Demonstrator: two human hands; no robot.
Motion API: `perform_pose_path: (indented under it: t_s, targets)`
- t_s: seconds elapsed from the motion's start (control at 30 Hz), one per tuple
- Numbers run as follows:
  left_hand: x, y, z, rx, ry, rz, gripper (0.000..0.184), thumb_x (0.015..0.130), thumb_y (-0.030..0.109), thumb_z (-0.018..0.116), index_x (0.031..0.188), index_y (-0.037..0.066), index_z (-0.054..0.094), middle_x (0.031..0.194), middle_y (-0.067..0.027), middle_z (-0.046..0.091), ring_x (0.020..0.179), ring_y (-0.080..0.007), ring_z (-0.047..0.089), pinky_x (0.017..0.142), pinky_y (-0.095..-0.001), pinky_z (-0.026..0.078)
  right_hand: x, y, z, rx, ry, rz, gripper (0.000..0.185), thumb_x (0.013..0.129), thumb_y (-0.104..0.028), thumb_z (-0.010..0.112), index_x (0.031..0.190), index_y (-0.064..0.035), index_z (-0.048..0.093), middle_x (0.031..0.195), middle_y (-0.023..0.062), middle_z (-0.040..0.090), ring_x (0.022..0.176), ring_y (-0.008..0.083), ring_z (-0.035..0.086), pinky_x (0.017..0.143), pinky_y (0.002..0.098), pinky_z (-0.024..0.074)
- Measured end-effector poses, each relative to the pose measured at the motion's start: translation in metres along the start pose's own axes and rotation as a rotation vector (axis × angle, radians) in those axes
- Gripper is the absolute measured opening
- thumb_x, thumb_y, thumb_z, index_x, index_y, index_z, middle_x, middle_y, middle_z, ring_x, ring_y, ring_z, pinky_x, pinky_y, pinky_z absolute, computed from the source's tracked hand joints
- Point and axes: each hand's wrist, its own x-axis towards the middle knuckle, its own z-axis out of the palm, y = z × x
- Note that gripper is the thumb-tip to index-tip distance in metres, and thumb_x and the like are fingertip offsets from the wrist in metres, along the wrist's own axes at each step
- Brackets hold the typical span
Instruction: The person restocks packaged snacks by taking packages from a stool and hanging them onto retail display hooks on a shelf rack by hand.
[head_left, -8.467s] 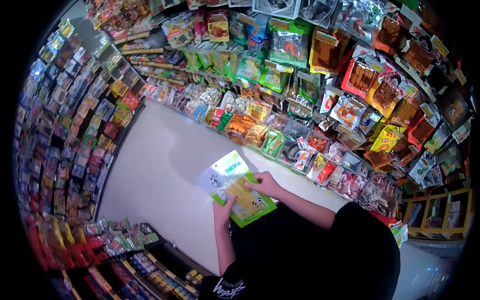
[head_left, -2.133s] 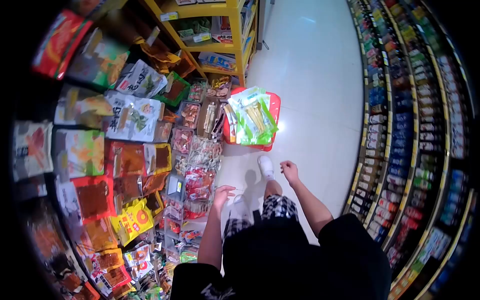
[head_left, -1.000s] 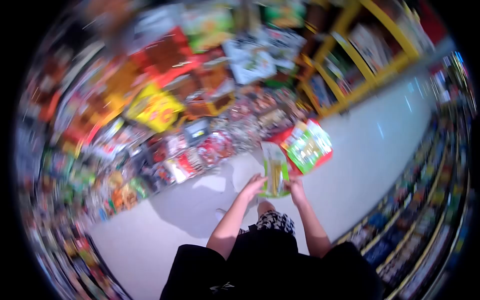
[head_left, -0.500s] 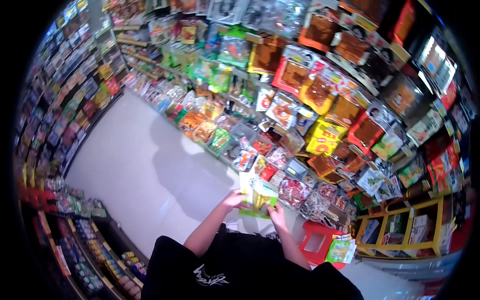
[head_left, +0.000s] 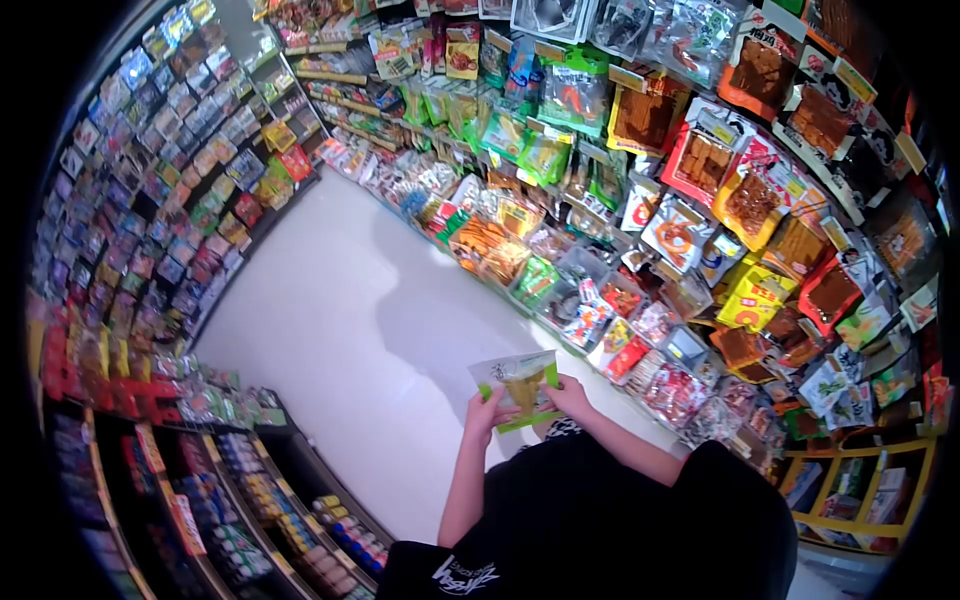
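Note:
A green and white snack packet point(head_left: 524, 388) with a clear window is held up in front of my body, tilted slightly. Yellowish-green food shows through its window. My left hand point(head_left: 486, 412) grips the packet's lower left edge, thumb on the front and fingers behind. On the other side, my right hand point(head_left: 568, 394) pinches the right edge. Both hands are closed on the one packet, above the pale floor and close to the snack shelf's lower bins.
Hanging snack bags point(head_left: 700, 160) fill the shelf ahead and right, above clear bins point(head_left: 575, 270) of small packets. Packed shelves point(head_left: 160, 170) line the left. Lower left are racks of small bottles point(head_left: 260, 490). A yellow rack point(head_left: 860, 522) stands right. Pale floor point(head_left: 300, 300) lies between.
The view has swung left, so the shelves appear shifted right and the red stool is out of view. Both hands keep hold of the packet, which has tilted a little.

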Motion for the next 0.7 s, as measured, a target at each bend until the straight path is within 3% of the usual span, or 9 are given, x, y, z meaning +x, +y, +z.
perform_pose_path:
  t_s: [0.37,0.53,0.7]
  targets:
    - [0.169,0.158,0.026,0.108,-0.006,0.034,0.052,0.088,0.038,0.055,0.117,-0.003,0.044,0.099,-0.0190,0.060,0.070,-0.0290,0.067,0.052,-0.0286,0.056,0.181,-0.123,-0.014,0.085,-0.011,-0.060,0.034,0.087,-0.024,0.056,0.111,0.0006,0.049,0.090,0.0120,0.063,0.057,0.0202,0.066,0.046,0.0260,0.0510]
    - [0.229,0.177,0.033,0.120,-0.011,-0.034,0.055,0.087,0.038,0.057,0.120,-0.003,0.042,0.101,-0.0199,0.059,0.068,-0.0295,0.067,0.051,-0.0285,0.055,0.230,-0.137,-0.025,0.171,-0.014,-0.005,0.033,0.087,-0.022,0.056,0.110,0.0005,0.050,0.089,0.0120,0.063,0.057,0.0201,0.066,0.045,0.0246,0.0496]
    - [0.283,0.199,0.053,0.167,-0.046,-0.162,0.057,0.086,0.040,0.058,0.123,-0.001,0.041,0.105,-0.0196,0.058,0.069,-0.0295,0.067,0.053,-0.0302,0.056,0.270,-0.145,-0.046,0.164,0.119,0.093,0.031,0.086,-0.022,0.057,0.108,-0.0004,0.052,0.087,0.0108,0.063,0.060,0.0193,0.066,0.047,0.0249,0.0492]
